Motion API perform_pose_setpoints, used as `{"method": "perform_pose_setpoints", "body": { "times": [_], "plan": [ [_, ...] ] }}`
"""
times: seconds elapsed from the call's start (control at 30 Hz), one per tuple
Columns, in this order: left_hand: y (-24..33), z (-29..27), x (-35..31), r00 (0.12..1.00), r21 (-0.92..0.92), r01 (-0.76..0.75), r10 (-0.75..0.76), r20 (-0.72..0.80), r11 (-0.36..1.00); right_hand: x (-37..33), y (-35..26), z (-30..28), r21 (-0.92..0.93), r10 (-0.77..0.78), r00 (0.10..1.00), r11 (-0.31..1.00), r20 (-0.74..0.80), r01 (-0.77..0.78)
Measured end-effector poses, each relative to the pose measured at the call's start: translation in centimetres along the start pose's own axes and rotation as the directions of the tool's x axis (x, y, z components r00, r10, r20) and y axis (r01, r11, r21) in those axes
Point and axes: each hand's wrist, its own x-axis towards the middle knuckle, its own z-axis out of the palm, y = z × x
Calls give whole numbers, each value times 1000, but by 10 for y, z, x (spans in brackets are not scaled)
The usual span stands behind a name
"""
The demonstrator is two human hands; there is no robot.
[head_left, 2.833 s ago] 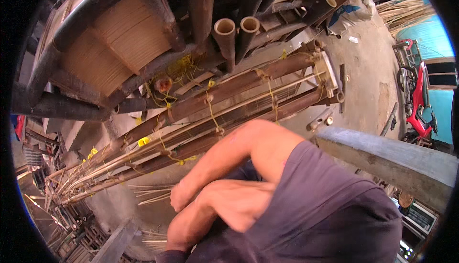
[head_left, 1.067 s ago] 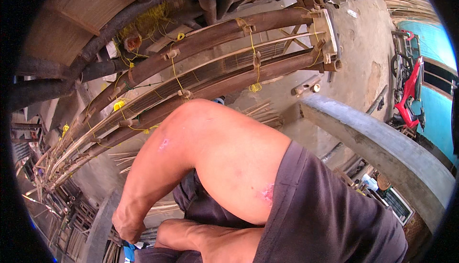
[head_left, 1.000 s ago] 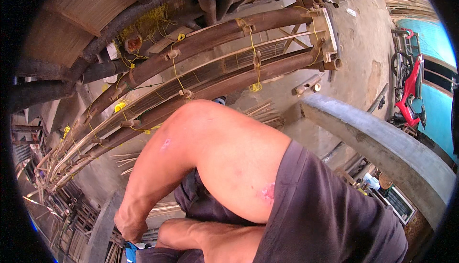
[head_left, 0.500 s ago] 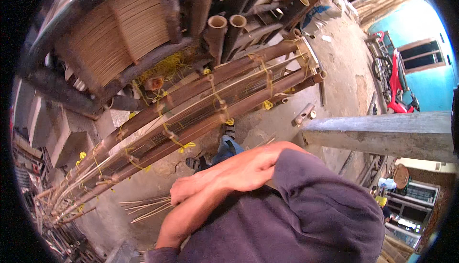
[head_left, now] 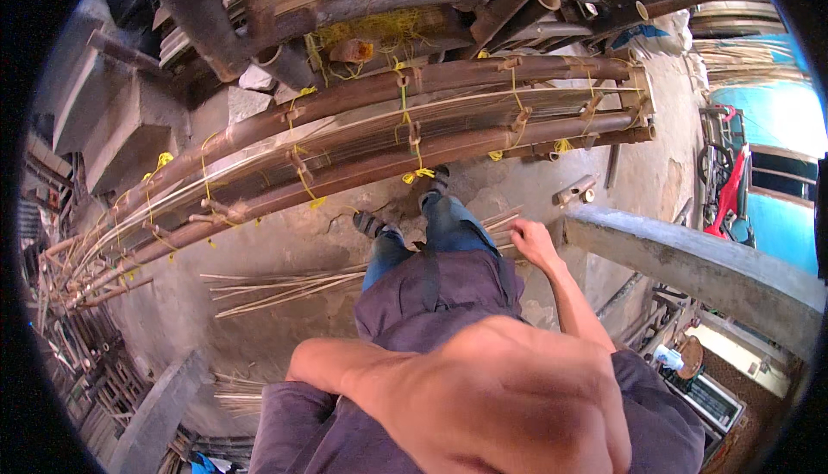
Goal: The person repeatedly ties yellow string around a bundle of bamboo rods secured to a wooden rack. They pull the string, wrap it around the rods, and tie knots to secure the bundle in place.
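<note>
The right hand (head_left: 536, 243) curls, the left hand (head_left: 526, 396) blurs; I cannot tell if either grips. The corded bamboo frame (head_left: 362, 174) spans the floor (head_left: 267, 254): probably stiff, heavy, best held by its 2 thick poles (head_left: 466, 75).

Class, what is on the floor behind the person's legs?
Thin pale strips lie left of the jeans; more show near the right hand. The jeans and dark shirt cover the floor between, so whether strips continue there cannot be seen.
</note>
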Motion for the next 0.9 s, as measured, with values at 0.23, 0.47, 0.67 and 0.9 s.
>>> {"method": "perform_pose_setpoints", "body": {
  "times": [0.23, 0.47, 0.67, 0.9],
  "plan": [
    [-50, -26, 33, 829, 84, 326, -328, 453, 942, -13, 47, 23, 235, 18, 1000, 972, 24, -23],
    [-123, -77, 27, 926, 861, 184, -378, 11, 474, 43, 66, 11, 490, -151, 985, 867, 80, 94],
    [-140, -201, 37, 841, 909, 244, -393, -372, -337, 121, -18, -20, 915, 71, 981, 354, 181, -195],
    [-159, -263, -15, 776, 871, 126, -500, -385, -475, 65, -134, -288, -153, -830, 512, 549, -222, 822]
  ]
}}
